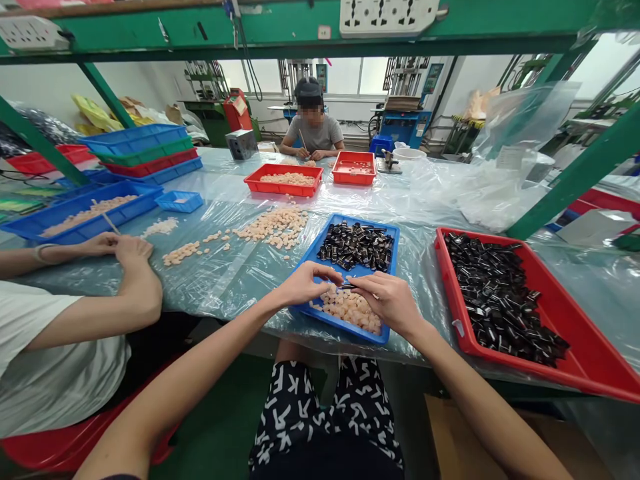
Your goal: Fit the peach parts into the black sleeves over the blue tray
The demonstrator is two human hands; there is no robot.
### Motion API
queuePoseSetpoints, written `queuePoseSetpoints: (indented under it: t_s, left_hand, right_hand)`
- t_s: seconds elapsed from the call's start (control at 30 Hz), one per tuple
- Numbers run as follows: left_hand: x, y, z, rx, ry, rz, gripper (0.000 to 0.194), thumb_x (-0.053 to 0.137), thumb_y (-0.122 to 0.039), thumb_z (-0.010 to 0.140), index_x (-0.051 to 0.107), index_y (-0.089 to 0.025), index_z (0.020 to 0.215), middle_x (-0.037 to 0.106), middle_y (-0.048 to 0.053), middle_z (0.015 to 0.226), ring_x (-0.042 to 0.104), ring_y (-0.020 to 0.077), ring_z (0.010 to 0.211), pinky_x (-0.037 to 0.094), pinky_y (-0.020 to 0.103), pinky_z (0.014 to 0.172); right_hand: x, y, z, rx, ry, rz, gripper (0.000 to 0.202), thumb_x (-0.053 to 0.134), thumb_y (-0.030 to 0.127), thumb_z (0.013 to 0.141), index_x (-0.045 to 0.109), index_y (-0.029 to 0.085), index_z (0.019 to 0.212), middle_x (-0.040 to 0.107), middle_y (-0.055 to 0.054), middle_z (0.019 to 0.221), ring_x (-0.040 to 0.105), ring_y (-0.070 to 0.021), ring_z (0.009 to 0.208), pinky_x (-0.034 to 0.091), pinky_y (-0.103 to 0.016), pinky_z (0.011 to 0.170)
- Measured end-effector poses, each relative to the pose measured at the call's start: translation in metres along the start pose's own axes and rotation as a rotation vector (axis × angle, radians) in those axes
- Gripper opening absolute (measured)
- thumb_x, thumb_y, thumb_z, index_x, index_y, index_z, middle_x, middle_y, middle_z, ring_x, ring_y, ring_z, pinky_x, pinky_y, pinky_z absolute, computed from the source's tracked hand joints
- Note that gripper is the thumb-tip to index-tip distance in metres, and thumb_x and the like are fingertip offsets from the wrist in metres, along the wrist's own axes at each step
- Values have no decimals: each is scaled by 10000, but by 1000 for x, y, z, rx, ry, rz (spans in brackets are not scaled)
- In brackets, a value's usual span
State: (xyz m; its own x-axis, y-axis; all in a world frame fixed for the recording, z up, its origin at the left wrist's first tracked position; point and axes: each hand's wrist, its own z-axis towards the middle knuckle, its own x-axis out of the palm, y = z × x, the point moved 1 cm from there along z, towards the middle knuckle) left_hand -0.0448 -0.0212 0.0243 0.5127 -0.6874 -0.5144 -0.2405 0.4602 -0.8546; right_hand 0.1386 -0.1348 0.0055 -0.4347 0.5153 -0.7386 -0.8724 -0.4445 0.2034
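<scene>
Over the blue tray (pixel 394 257), my right hand (pixel 393 300) pinches a small black part (pixel 347 287) between thumb and fingertips. My left hand (pixel 307 283) faces it with thumb and forefinger closed near the part's left end; whatever those fingers hold is too small to make out. Behind my hands, a heap of glossy black parts (pixel 357 245) lies in the far half of the tray. Small pale beige pieces (pixel 350 308) fill its near half, partly covered by my hands.
On the right stands a red tray (pixel 595 333) with many black parts (pixel 495 300). Loose beige pieces (pixel 275 228) lie on the plastic-covered table (pixel 220 287). A co-worker's hands (pixel 125 245) are at the left; another person (pixel 315 127) sits opposite. A green shelf beam (pixel 280 30) crosses overhead.
</scene>
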Motion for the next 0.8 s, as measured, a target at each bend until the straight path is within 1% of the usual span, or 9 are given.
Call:
queuePoseSetpoints:
  t_s: [0.1,0.17,0.3,0.4,0.5,0.6,0.63,0.7,0.8]
  left_hand:
    - [-4,14,2,-16,-18,181,410,497,-88,711,752,-207,1010,734,39,1103,665,201,1033,548,295,868]
    - [-7,20,2,-26,-74,261,417,489,-105,734,744,-214,1045,711,44,1170,660,207,1042,556,297,839]
    - [-11,21,8,-24,-121,285,352,481,-188,810,741,-209,1046,710,54,1165,671,200,999,564,290,797]
    - [-7,15,28,27,-60,303,330,491,-201,822,740,-197,1039,730,55,1117,669,190,1010,547,298,873]
    - [9,8,64,88,31,392,329,502,-187,828,729,-181,1067,738,62,1093,677,185,991,530,293,893]
    - [38,1,106,128,96,654,315,541,-268,866,692,-182,1129,730,88,1094,676,229,1008,524,332,890]
    - [49,-2,118,129,111,747,324,556,-298,871,674,-175,1147,722,106,1103,671,253,1028,522,353,893]
    - [67,-6,138,123,130,862,361,574,-307,872,627,-144,1190,696,153,1138,653,294,1078,516,387,907]
    - [81,-8,153,111,136,872,412,587,-206,843,565,-113,1243,671,188,1167,643,305,1104,515,379,901]
  right_hand:
    - [-7,-5,-5,63,10,-34,226,523,297,1001,727,233,1077,757,-14,945,665,-183,738,506,-312,642]
    - [-21,-10,-11,105,7,-52,232,520,311,1001,725,235,1079,755,-16,957,682,-194,781,527,-327,681]
    - [-68,-30,-39,235,-96,-167,256,528,362,989,725,227,1084,751,-37,990,699,-208,842,549,-339,750]
    - [-104,-54,-77,450,-126,-381,356,491,452,980,732,211,1082,745,-83,981,698,-260,831,539,-368,688]
    - [-126,-71,-117,659,-42,-572,563,433,576,950,637,171,1284,715,-163,1029,665,-372,934,534,-447,663]
    - [-129,-68,-142,672,34,-616,733,420,606,931,406,119,1479,615,-218,1265,549,-439,1173,523,-564,808]
    - [-128,-63,-145,638,34,-587,724,424,593,936,397,116,1480,587,-217,1312,530,-429,1205,508,-581,867]
    - [-123,-49,-142,551,19,-478,615,442,542,952,476,138,1414,596,-190,1313,548,-378,1202,482,-562,959]
    - [-118,-26,-125,456,8,-311,389,490,459,965,621,198,1222,677,-125,1185,607,-305,1129,498,-485,964]
